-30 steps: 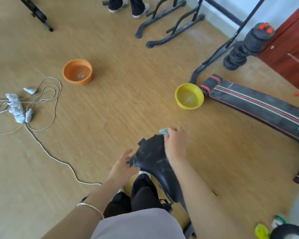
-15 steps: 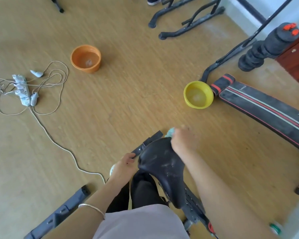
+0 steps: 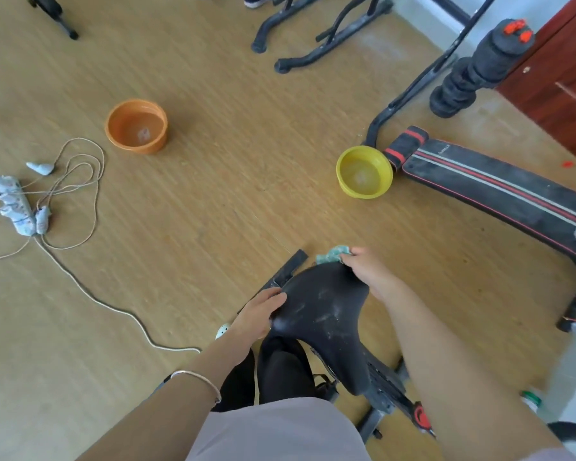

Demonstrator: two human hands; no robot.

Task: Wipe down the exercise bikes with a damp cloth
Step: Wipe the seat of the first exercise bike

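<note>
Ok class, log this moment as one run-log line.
right hand grips cloth at far edge of seat | left hand rests on seat

Bike saddle [image 3: 326, 314]: black, matt, smooth, streaked with pale dusty smears. Cloth [image 3: 331, 254]: teal fabric, crumpled. Floor [image 3: 213, 201]: wood-grain, light sheen. Orange basin [image 3: 136, 126] and yellow basin [image 3: 364, 172]: smooth glossy plastic. Bench pad [image 3: 499, 191]: black, matt, dusty.
</note>
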